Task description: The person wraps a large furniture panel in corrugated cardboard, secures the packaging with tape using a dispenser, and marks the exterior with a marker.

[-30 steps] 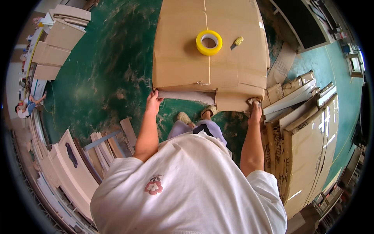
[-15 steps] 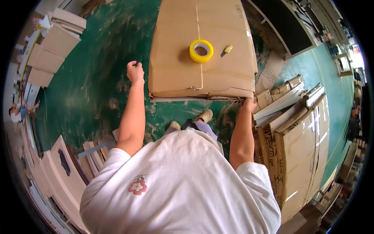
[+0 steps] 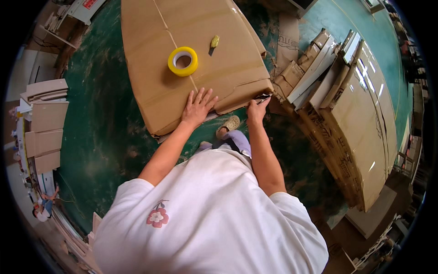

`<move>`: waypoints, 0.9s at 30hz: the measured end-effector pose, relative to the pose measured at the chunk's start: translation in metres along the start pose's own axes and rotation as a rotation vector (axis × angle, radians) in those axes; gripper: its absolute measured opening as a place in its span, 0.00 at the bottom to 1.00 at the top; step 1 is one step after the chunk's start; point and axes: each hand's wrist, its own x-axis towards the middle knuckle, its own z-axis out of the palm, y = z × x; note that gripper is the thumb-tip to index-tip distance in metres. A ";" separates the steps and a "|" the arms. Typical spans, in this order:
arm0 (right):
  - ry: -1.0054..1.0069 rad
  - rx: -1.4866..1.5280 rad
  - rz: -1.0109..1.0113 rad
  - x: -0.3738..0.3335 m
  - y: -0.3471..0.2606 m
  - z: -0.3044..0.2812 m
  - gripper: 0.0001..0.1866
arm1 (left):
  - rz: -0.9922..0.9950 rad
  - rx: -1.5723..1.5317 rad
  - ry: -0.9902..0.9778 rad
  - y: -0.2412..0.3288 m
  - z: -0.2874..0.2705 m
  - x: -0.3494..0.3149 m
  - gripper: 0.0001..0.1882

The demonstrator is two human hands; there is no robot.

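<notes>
A large brown cardboard box [image 3: 219, 20] lies in front of me, its near edge slanted. My left hand [image 3: 199, 109] rests palm down on its top near that edge, fingers spread. At the near right corner my right hand [image 3: 257, 111] has its fingers closed on the torn box flap [image 3: 263, 97]; some fingertips are hidden behind the cardboard. On the box top sits a yellow roll of packing tape [image 3: 193, 65]. Farther right lies a small blade with a yellow-wrapped handle [image 3: 215, 42], touched by neither hand.
To the right, a stack of flattened cartons and boards [image 3: 360, 118] leans close to the box corner. More cardboard sheets [image 3: 48, 116] stand at the far left. A person [image 3: 43, 208] sits at the left rim. My shoes [image 3: 230, 123] are on the green floor below the box edge.
My left hand has come from the air left of the box down onto its top. The right hand stays at the near right corner. The view has turned, so the box now looks tilted.
</notes>
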 end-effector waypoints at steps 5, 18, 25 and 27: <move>-0.112 0.163 0.240 -0.011 -0.068 0.013 0.50 | 0.055 -0.441 -0.125 -0.018 -0.035 -0.001 0.35; -0.039 1.055 0.173 0.059 -0.032 0.005 0.45 | 0.120 -0.301 0.048 -0.026 -0.017 0.014 0.30; 0.382 0.700 0.245 0.079 -0.043 0.034 0.43 | 0.226 -0.523 0.072 -0.088 -0.033 0.042 0.20; 0.350 0.730 0.246 0.081 -0.040 0.032 0.40 | 0.095 -0.474 0.215 -0.101 -0.045 0.056 0.20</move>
